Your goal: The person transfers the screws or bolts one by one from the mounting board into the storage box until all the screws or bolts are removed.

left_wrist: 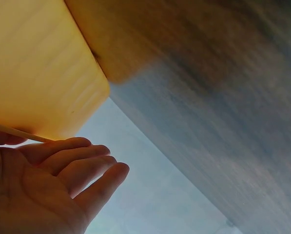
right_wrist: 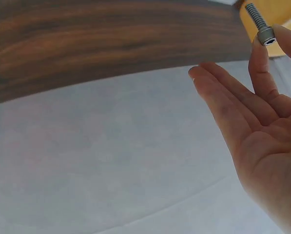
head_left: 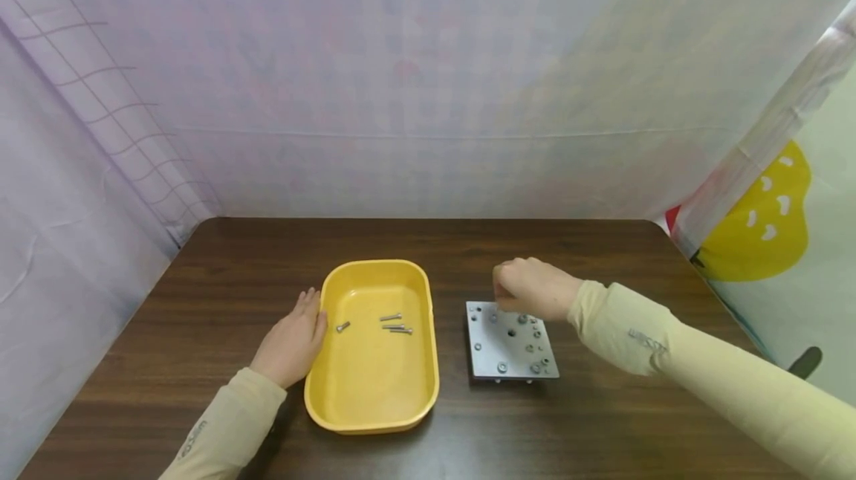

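Note:
My right hand (head_left: 535, 287) is above the far edge of a square metal plate (head_left: 491, 357). Its thumb and index finger pinch a socket head screw (right_wrist: 262, 28) by the head, as the right wrist view shows; the threaded shank sticks out free. The screw itself is hidden in the head view. Holes and several screw heads dot the plate. At the left side of a yellow tray (head_left: 368, 420), my left hand (head_left: 290, 342) touches the rim with its fingers fairly straight. Several loose screws (head_left: 400, 330) lie on the tray floor, with a short screw (head_left: 343, 327) apart on the left.
The tray and plate stand side by side on a dark wooden table (head_left: 568, 428), with a gap between them. Pale curtains (head_left: 428, 93) hang behind the table and at its sides. A dark rounded object (head_left: 805, 362) shows beyond the right edge.

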Motion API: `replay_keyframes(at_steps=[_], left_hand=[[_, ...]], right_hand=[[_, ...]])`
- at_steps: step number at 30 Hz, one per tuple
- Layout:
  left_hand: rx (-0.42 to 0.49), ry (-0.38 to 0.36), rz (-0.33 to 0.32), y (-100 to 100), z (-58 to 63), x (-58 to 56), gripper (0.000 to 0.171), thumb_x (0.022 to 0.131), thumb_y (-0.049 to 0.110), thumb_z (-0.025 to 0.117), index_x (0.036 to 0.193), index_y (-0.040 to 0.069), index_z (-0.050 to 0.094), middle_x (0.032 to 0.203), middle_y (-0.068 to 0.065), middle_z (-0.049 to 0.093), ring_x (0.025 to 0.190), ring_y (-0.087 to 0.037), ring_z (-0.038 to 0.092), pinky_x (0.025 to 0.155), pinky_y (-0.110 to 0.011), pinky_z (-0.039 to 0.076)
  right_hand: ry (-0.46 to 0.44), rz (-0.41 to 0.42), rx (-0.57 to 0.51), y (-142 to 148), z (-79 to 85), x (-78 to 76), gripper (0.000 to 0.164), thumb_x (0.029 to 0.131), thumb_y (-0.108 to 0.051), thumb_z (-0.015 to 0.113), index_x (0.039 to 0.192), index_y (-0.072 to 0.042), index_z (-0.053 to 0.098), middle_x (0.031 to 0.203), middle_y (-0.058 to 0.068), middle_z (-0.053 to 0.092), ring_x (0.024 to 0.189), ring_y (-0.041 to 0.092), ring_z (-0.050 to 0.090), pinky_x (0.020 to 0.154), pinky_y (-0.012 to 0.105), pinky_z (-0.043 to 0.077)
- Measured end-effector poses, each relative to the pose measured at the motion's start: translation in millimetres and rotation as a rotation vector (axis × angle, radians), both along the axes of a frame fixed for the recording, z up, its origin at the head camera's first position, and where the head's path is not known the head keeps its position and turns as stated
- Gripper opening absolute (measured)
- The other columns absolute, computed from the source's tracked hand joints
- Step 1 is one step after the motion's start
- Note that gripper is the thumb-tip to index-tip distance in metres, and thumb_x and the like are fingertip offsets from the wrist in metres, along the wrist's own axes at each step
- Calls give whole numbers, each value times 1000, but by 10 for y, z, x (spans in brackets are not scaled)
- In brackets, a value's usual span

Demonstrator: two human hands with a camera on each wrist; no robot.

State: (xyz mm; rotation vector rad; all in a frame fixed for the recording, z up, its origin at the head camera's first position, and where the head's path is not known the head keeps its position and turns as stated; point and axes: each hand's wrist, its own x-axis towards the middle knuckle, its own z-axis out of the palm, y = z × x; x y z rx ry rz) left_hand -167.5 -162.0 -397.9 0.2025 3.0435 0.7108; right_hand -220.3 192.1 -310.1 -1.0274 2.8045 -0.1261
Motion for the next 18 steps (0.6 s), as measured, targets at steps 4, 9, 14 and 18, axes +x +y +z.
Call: replay_keyframes(at_steps=[4, 9, 14, 18], left_hand=[[4, 5, -1, -6, -12, -2, 51, 107, 21, 35, 148, -10, 34, 155, -28, 31, 145, -42, 29, 117, -57, 29], [9, 7, -2, -2, -31, -2, 52, 107, 22, 35, 148, -11, 34, 155, -28, 31, 145, -42, 29, 117, -57, 29], [13, 18, -1, -3, -48, -9, 52, 106, 21, 35, 147, -11, 35, 155, -29, 31, 144, -43, 30, 117, -57, 29], [8, 29, -2, -8, -51, -19, 52, 106, 21, 35, 147, -11, 35, 154, -29, 32, 144, -43, 31, 116, -57, 30]], right_hand=[[0, 12, -4, -119, 63, -38, 10, 88, -6, 68, 81, -9, 62, 74, -2, 60, 62, 8, 55, 56, 23, 49], [-13, 21, 22, -281, 119, -62, 7, 90, -9, 68, 84, -9, 64, 77, 0, 62, 64, 9, 57, 59, 24, 52], [-7, 45, 26, -411, 117, -76, 9, 89, -10, 67, 81, -10, 62, 76, -1, 60, 63, 10, 55, 59, 24, 51], [13, 74, 13, -499, 110, -76, 12, 88, -12, 69, 79, -11, 61, 75, -2, 58, 64, 10, 54, 60, 24, 51]])
